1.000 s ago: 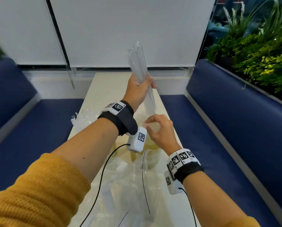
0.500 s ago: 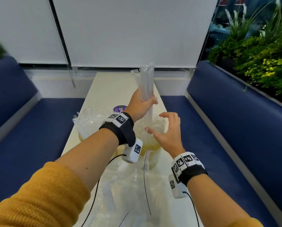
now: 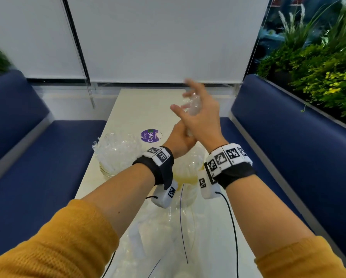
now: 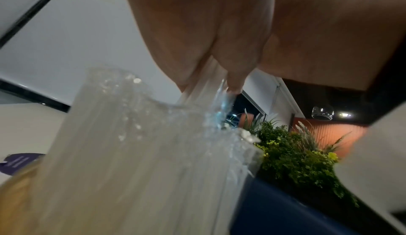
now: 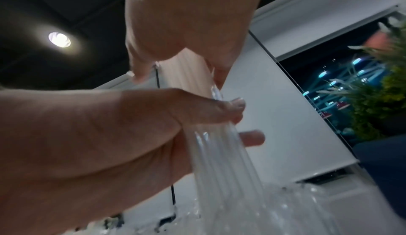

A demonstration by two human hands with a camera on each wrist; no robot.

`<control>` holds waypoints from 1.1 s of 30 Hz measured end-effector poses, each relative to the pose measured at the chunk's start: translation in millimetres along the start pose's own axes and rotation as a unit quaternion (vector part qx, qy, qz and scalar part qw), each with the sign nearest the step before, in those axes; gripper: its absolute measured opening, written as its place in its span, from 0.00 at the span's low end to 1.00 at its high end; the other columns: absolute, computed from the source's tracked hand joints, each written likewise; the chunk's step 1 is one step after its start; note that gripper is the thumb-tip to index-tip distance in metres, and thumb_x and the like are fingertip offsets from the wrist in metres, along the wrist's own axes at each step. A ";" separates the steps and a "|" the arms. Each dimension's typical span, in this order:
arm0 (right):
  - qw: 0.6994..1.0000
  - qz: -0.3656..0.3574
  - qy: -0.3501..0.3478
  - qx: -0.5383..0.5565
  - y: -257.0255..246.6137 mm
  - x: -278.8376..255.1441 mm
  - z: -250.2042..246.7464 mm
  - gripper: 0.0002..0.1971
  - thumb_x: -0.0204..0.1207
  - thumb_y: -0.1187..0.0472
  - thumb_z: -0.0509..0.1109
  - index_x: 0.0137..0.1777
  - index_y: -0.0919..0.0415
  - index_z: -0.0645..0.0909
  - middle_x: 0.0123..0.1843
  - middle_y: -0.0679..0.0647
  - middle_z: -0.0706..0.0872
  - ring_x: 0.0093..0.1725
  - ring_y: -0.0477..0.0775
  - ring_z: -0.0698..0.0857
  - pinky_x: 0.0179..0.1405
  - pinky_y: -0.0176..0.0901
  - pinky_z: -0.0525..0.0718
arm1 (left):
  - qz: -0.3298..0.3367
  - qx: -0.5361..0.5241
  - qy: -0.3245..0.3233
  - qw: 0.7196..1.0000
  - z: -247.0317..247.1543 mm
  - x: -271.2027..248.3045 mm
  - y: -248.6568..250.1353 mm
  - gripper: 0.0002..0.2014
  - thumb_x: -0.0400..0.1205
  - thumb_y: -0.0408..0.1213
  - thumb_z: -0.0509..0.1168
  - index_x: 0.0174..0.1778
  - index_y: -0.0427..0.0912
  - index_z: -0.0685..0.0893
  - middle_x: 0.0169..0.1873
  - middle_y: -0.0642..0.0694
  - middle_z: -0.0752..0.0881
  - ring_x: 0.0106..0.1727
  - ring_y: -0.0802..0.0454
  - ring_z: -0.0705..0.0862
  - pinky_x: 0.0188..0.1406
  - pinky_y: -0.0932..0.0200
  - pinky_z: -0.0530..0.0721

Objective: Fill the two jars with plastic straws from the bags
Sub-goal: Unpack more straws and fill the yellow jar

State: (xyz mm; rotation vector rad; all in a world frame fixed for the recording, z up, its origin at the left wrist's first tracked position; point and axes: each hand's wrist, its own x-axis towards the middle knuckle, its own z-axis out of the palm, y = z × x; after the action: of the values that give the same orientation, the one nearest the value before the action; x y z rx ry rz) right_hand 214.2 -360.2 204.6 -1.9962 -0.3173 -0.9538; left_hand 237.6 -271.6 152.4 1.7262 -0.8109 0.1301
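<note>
Clear plastic straws (image 3: 192, 109) stood in a bundle in your left hand (image 3: 179, 142), gripped around the middle, lower ends down in the near jar (image 3: 185, 177). Left fingers (image 5: 232, 106) were curled round the bundle; the right wrist view showed the thumb and a fingertip wrapping it. Your right hand (image 3: 202, 119) was above the left, palm against the top part of the bundle, fingers (image 3: 192, 85) spread and fairly straight, blurred in the head view. In the right wrist view the thumb and fingers flanked the straws loosely, not clamped.

Near jar sat on the pale surface (image 3: 140, 109) just under both wrists, already holding a thick mass of straws (image 4: 140, 151), yellowish glass at the bottom. Second jar (image 3: 110, 169) stood just left of it, also stuffed with straws (image 3: 116, 149). Crumpled clear bags (image 3: 162, 237) lay on the surface nearer you, between your forearms, with thin dark cables running over them.

Purple round sticker (image 3: 150, 135) was on the surface beyond the jars. Blue benches (image 3: 288, 137) ran along both sides, green plants (image 3: 318, 67) behind the right one, white blinds (image 3: 158, 37) at the far end. You wore mustard sleeves (image 3: 67, 243) and marker wristbands (image 3: 226, 157) with small cameras under each wrist.
</note>
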 end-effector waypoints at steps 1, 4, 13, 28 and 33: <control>0.999 -0.007 -0.010 -0.029 2.5 0.7 2.4 0.19 0.74 0.52 0.80 0.63 0.50 0.83 0.55 0.44 0.88 0.53 0.43 0.87 0.60 0.48 0.86 | -0.026 0.004 -0.006 1.000 -3.0 -3.3 -2.6 0.30 0.81 0.35 0.71 0.80 0.40 0.70 0.73 0.40 0.80 0.74 0.47 0.79 0.74 0.46 0.80; 0.998 0.033 -0.036 -0.039 19.3 -10.2 12.6 0.12 0.79 0.50 0.75 0.49 0.59 0.86 0.43 0.47 0.89 0.45 0.44 0.87 0.51 0.50 0.88 | -0.101 0.089 -0.055 0.989 -14.1 -11.4 -15.2 0.37 0.76 0.43 0.78 0.80 0.42 0.71 0.73 0.43 0.81 0.72 0.48 0.80 0.74 0.49 0.78; 0.999 0.021 -0.005 -0.033 27.6 -33.8 20.6 0.16 0.88 0.54 0.57 0.73 0.50 0.76 0.57 0.48 0.87 0.46 0.44 0.85 0.48 0.40 0.86 | -0.198 0.386 -0.173 0.884 -23.8 -33.6 -26.0 0.66 0.56 0.86 0.57 0.85 0.45 0.62 0.78 0.39 0.73 0.78 0.38 0.71 0.79 0.38 0.70; 0.922 -0.094 -0.229 -0.297 32.6 -42.4 15.1 0.24 0.91 0.55 0.50 0.81 0.64 0.73 0.84 0.56 0.72 0.85 0.54 0.66 0.88 0.50 0.57 | -0.089 0.222 -0.062 0.969 -21.5 -31.4 -31.2 0.45 0.54 0.66 0.81 0.67 0.53 0.81 0.58 0.54 0.87 0.59 0.54 0.85 0.60 0.45 0.87; 0.956 0.005 -0.243 -0.164 47.9 -68.6 14.3 0.22 0.91 0.54 0.51 0.79 0.55 0.76 0.77 0.51 0.81 0.77 0.50 0.77 0.79 0.46 0.71 | -0.138 0.267 -0.072 0.951 -29.3 -49.2 -40.0 0.57 0.54 0.74 0.75 0.76 0.47 0.72 0.69 0.49 0.79 0.70 0.48 0.77 0.73 0.42 0.77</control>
State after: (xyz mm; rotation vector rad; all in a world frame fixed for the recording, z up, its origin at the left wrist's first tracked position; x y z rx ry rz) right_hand 201.1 -367.7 121.0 -2.5318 -0.4385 -0.5160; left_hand 232.9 -219.8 105.8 2.3674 -0.6645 0.0326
